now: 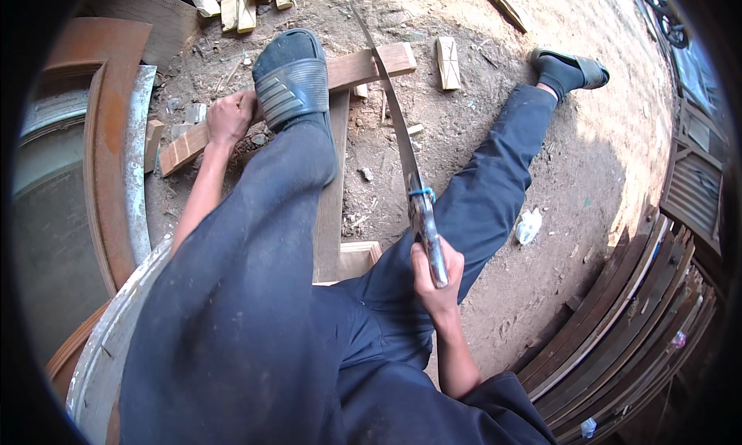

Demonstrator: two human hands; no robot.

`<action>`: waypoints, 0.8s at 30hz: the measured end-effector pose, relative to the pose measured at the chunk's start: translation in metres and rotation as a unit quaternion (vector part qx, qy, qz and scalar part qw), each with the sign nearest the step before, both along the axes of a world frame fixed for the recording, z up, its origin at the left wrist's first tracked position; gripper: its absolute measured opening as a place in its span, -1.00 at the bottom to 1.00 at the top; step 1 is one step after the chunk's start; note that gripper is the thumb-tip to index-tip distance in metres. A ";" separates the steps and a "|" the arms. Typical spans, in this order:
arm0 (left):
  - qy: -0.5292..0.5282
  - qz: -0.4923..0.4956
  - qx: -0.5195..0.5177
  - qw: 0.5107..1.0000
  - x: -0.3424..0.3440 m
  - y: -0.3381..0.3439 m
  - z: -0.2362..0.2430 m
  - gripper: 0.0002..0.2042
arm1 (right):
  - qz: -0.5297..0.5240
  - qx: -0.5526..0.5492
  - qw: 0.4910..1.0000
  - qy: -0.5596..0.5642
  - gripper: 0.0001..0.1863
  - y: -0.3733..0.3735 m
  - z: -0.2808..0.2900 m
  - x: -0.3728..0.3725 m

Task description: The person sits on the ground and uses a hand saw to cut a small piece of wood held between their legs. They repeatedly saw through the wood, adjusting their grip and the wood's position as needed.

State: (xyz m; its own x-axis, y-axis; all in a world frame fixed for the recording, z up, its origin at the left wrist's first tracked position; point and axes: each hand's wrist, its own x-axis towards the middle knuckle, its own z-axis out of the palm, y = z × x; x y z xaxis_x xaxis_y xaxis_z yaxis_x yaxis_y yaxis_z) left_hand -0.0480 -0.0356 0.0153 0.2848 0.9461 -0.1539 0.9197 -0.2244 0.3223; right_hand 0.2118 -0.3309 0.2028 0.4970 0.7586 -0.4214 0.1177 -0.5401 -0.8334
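Note:
A squared wooden beam (pixel 355 69) lies crosswise over a wooden support (pixel 331 213), pressed down by my sandalled left foot (pixel 292 81). Left of that foot, my left hand (pixel 230 117) is closed around the beam. My right hand (pixel 437 275) grips the handle of a hand saw (pixel 403 139), whose long curved blade points away from me. The blade crosses the beam near its right end; whether its teeth are in the wood I cannot tell.
Small wood offcuts (pixel 246 8) lie at the far left, and a wedge-shaped block (pixel 447 63) right of the beam. A brown framed panel (pixel 116 151) stands at left. Long boards (pixel 618 313) are stacked at lower right. White crumpled plastic (pixel 529 226) lies on the dirt.

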 end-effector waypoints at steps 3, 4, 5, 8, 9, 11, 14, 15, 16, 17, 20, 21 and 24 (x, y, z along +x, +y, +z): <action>-0.006 -0.003 -0.006 1.000 0.003 0.018 -0.002 -0.59 | 0.012 -0.003 1.000 -0.003 -0.88 0.008 -0.001 0.006; 0.014 -0.025 -0.002 1.000 -0.001 0.018 -0.002 -0.61 | 0.029 -0.003 0.999 -0.014 -0.88 0.011 0.001 0.006; 0.013 -0.027 -0.008 1.000 0.001 0.018 -0.001 -0.62 | 0.028 -0.012 1.000 -0.007 -0.88 0.010 0.004 0.005; 0.005 -0.034 -0.002 0.999 0.004 0.019 -0.001 -0.63 | 0.021 -0.008 1.000 -0.013 -0.85 0.007 0.000 0.003; 0.000 -0.036 0.016 0.999 0.003 0.018 -0.003 -0.63 | 0.015 -0.006 1.000 -0.011 -0.85 0.006 -0.001 0.000; 0.001 -0.043 0.030 0.999 0.002 0.017 -0.004 -0.62 | 0.008 0.002 1.000 -0.008 -0.84 0.004 -0.002 -0.007; 0.020 -0.060 0.024 0.998 0.002 0.016 0.000 -0.60 | 0.004 0.016 1.000 -0.010 -0.84 -0.003 0.000 -0.016; 0.027 -0.066 0.027 0.997 0.001 0.013 0.000 -0.59 | 0.004 0.015 1.000 -0.010 -0.84 -0.007 0.001 -0.018; 0.034 -0.073 0.030 0.996 0.001 0.009 0.001 -0.58 | 0.003 0.014 1.000 -0.010 -0.84 -0.012 0.002 -0.020; 0.033 -0.077 0.022 0.996 0.003 0.008 0.005 -0.57 | 0.001 0.013 1.000 -0.011 -0.84 -0.014 0.005 -0.021; 0.066 -0.075 -0.025 0.995 0.009 0.003 0.014 -0.54 | 0.000 0.018 1.000 -0.019 -0.84 -0.021 0.015 -0.028; 0.015 -0.121 0.092 0.988 0.007 -0.005 0.020 -0.56 | 0.004 0.021 1.000 -0.023 -0.83 -0.024 0.017 -0.030; 0.013 -0.105 0.096 0.990 0.002 -0.006 0.017 -0.59 | -0.001 0.029 0.999 -0.028 -0.83 -0.033 0.014 -0.035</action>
